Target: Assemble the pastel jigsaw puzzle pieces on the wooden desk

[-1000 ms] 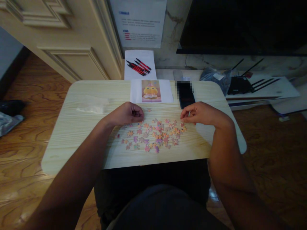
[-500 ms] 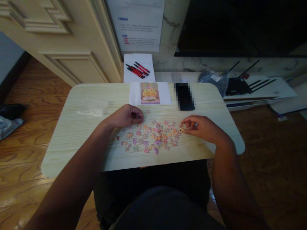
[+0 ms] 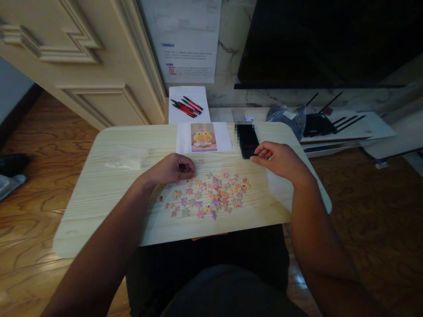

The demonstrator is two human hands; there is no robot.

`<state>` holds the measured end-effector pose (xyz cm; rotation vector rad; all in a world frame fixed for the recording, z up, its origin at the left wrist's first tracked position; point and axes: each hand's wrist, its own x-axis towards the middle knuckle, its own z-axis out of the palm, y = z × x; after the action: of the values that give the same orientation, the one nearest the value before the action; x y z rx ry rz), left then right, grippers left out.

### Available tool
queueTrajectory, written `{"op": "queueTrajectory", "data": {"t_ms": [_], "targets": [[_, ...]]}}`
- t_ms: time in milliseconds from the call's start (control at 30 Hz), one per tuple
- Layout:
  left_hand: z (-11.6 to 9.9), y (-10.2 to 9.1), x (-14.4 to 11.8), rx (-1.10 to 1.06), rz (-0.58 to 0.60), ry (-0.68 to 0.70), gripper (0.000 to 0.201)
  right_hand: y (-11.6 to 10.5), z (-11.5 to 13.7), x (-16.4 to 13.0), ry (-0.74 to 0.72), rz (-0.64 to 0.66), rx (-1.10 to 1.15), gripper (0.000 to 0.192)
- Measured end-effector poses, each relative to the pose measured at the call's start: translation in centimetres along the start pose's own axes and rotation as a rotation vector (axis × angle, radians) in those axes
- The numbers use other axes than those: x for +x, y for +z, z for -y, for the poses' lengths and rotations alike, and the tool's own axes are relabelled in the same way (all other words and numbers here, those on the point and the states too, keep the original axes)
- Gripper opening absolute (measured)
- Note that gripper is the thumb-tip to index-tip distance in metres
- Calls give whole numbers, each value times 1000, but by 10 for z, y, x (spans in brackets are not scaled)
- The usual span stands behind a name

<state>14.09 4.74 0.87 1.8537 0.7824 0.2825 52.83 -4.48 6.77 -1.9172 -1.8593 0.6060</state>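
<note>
The loose puzzle pieces (image 3: pixel 211 196) lie scattered on the desk (image 3: pixel 99 185) between both hands, the left hand (image 3: pixel 172 168) curled shut at their upper left edge, the right hand (image 3: pixel 279 159) half open, lifted beside the phone (image 3: pixel 247 140).

The left hand (image 3: pixel 173 168) is curled into a loose fist, knuckles resting on the table (image 3: pixel 99 185) at the upper left edge of the puzzle pieces (image 3: pixel 208 198), which lie scattered between the two hands and just below them. The right hand (image 3: pixel 279 159) is off the pieces, up and to their right, its fingertips (image 3: pixel 256 156) at the lower edge of the phone (image 3: pixel 247 140); whether they pinch a piece cannot be told. Just above the left hand lies the picture (image 3: pixel 204 137), farther up the pens (image 3: pixel 186 106) on paper, and well to that hand's left a clear bag (image 3: pixel 125 157).
</note>
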Motion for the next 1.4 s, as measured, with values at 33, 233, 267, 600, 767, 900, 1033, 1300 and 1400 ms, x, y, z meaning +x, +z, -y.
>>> {"op": "queueTrajectory", "data": {"t_ms": [33, 233, 267, 600, 767, 900, 1033, 1300, 1400], "targets": [[0, 0, 0, -1, 1, 1, 24, 2, -1, 1, 15, -20, -25, 30], [0, 1, -1, 1, -12, 10, 24, 19, 1, -1, 175, -225, -219, 101], [1, 1, -1, 1, -11, 12, 24, 21, 1, -1, 181, -210, -221, 110], [0, 1, 0, 6, -8, 5, 25, 49, -4, 9, 41, -231, -247, 115], [-3, 1, -1, 9, -11, 4, 23, 56, 1, 11, 17, -247, -245, 112], [-3, 1, 0, -3, -16, 14, 23, 61, 5, 12, 20, -257, -248, 113], [-2, 1, 0, -3, -8, 22, 23, 62, 6, 13, 13, -245, -253, 111], [-3, -2, -2, 0, 26, 37, 25, 53, 11, 3, 19, -255, -227, 105], [-5, -2, -2, -9, 42, 31, 25, 43, 14, -7, 0, -278, -199, 74]]}}
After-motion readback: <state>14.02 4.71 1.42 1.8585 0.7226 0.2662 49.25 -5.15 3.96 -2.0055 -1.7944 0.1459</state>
